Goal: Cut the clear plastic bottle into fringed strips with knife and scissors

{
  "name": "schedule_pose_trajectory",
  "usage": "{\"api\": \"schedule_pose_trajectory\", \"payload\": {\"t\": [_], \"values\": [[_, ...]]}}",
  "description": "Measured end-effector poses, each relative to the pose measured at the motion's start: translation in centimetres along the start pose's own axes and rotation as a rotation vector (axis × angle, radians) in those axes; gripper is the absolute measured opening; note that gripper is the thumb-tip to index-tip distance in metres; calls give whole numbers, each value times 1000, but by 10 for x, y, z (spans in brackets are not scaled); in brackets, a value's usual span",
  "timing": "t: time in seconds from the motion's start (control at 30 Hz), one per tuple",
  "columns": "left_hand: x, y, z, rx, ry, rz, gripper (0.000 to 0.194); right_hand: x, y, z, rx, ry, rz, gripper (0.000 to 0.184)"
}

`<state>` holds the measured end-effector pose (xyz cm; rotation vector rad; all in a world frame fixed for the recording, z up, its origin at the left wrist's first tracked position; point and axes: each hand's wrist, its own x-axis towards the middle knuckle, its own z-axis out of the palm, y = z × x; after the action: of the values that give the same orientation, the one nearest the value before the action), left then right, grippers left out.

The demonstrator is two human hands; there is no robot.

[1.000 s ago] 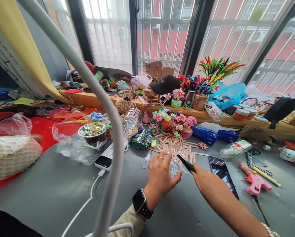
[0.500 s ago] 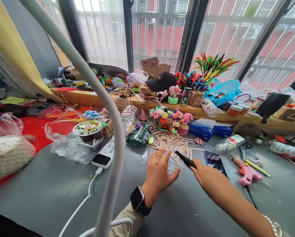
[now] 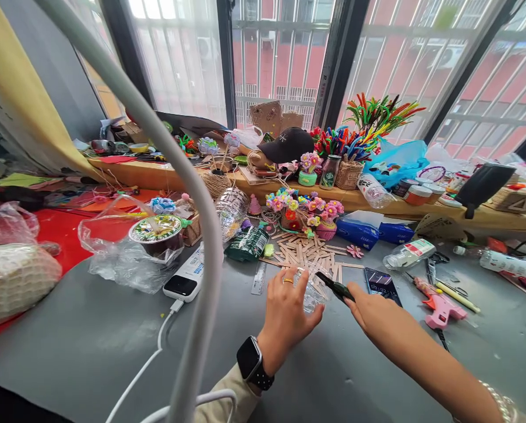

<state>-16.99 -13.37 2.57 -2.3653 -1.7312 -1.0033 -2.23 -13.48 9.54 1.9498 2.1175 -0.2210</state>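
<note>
Fingers (image 3: pixel 301 286) on my left hand (image 3: pixel 284 314) are spread and a bit curled, thumb (image 3: pixel 314 317) well out to the side, right by a crinkly clear plastic piece (image 3: pixel 312 299). That piece sits between the thumb and the tool side; from way back here on the feed I can't tell if I'm pinching it or just touching it. Right hand (image 3: pixel 369 308) is easier to call: fingers closed around a slim dark tool (image 3: pixel 338 289), tip pointing out past the left thumb — can't say if it's touching the plastic.

Text-wise, the phone (image 3: pixel 377 280) just beyond the right knuckles shows a timer, 00:02:15 as best I can read. Green packet (image 3: pixel 247 244) ahead and left of the left fingers has white print, and the white power bank (image 3: pixel 187 279) further left has blue lettering, both too small for me. Black cap (image 3: pixel 289 145) well beyond the fingertips wears a white emblem.

Versus half a second ago, not much: both hands slid slightly right, tool included, same grip. Wooden sticks (image 3: pixel 309 251) past the fingertips haven't budged.
</note>
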Motion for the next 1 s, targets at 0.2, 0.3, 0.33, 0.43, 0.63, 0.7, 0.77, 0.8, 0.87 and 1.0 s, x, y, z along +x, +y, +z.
{"api": "schedule_pose_trajectory", "payload": {"t": [0.2, 0.3, 0.33, 0.43, 0.63, 0.7, 0.77, 0.8, 0.87, 1.0], "values": [[1, -6, 0, -18, 29, -22, 53, -1, 0, 3, 30, -10, -8, 27], [3, -9, 0, -8, 26, -22, 54, -4, 4, 4, 45, -24, -6, 28], [3, -9, 0, -2, 22, -24, 54, -4, 4, 5, 57, -17, -13, 28], [2, -7, 0, -4, 6, -28, 55, -2, 1, 5, 73, 9, -18, 28], [2, -6, 0, -17, 17, -31, 55, 3, -2, 4, 79, 19, -30, 26], [3, -6, 0, -28, 19, -34, 54, 4, 3, 5, 84, 21, -27, 25], [3, -7, -1, -40, 15, -35, 54, 5, 10, 7, 141, 56, -32, 22], [3, -7, -2, -48, 15, -42, 54, 7, 14, 10, 220, 75, -48, 20], [3, -8, -4, -73, 12, -70, 54, 13, 22, 17, 485, 129, -100, 21], [0, -16, -6, -163, -7, -131, 56, 33, 27, 41, 992, 297, -120, 32]]}}
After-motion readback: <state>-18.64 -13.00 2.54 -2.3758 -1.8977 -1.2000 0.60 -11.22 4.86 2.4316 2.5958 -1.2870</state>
